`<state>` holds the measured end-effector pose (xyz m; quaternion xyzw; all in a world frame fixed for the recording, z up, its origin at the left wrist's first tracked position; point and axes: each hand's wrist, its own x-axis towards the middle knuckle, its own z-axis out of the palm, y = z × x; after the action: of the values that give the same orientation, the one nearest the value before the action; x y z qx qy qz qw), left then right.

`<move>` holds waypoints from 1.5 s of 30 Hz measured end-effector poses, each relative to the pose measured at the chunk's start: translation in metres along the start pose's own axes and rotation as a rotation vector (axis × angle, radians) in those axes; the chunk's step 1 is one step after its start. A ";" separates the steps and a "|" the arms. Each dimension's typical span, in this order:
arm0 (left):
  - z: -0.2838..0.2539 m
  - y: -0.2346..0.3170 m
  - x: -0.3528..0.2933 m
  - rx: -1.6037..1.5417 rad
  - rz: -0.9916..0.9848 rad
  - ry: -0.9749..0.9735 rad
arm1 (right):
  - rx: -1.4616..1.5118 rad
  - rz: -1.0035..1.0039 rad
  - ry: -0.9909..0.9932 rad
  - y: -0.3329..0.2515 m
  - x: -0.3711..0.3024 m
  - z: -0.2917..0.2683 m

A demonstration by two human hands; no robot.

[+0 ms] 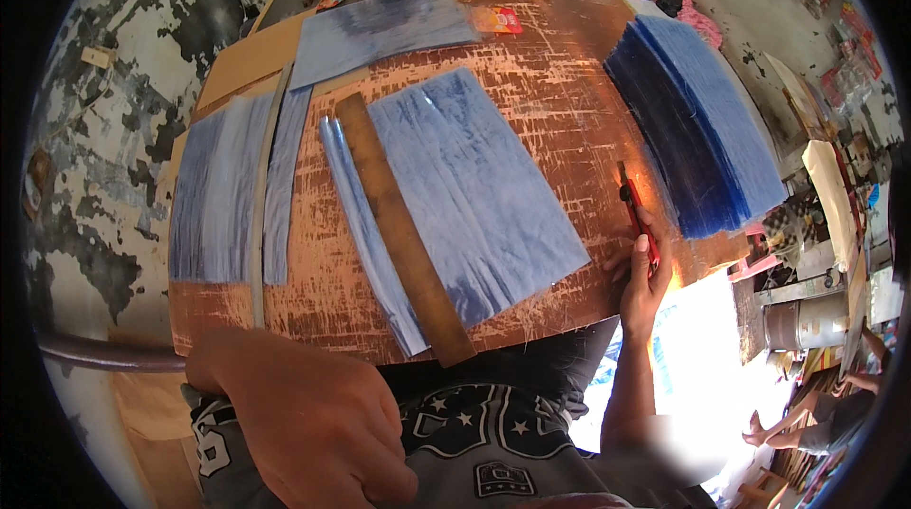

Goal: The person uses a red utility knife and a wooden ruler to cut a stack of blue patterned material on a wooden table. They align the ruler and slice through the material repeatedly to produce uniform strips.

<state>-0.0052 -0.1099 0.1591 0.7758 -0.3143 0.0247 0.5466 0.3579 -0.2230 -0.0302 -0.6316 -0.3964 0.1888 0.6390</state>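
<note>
My right hand point(645, 281) is closed around a red utility knife point(633, 205) with a black slider, its tip pointing away from me over the scratched brown board. My left hand point(318, 424) is raised close to me at the lower left, fingers curled; whatever they may hold is hidden. Between the hands lies a bluish translucent plastic sheet point(484, 196), set at a slant. Across its left part rests a flat brown straightedge point(391, 210), with a narrow strip of the sheet point(365, 234) showing beyond it.
A thick stack of blue sheets point(721, 120) sits at the board's right side. On the left, more sheets point(213, 191) lie under a thin bar point(272, 167). Another sheet pile point(380, 39) and cardboard point(249, 61) are at the back. A person's leg point(792, 422) shows at lower right.
</note>
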 end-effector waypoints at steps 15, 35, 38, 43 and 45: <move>0.012 -0.023 -0.001 -0.011 -0.151 0.170 | -0.026 -0.016 0.056 -0.005 0.000 0.003; 0.177 -0.118 -0.028 -0.888 -0.420 0.488 | -0.018 0.010 0.091 0.004 0.001 -0.002; 0.187 -0.129 -0.037 -0.777 -0.466 0.483 | 0.004 -0.005 0.094 0.001 0.002 -0.001; 0.239 -0.172 -0.071 -0.125 -0.723 0.608 | 0.100 0.030 0.097 0.000 -0.001 -0.004; 0.246 -0.174 -0.081 0.044 -0.907 0.576 | 0.089 0.004 0.118 -0.001 -0.002 -0.003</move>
<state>-0.0555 -0.2495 -0.1157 0.8069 0.2154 0.0044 0.5500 0.3591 -0.2266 -0.0292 -0.6136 -0.3479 0.1699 0.6881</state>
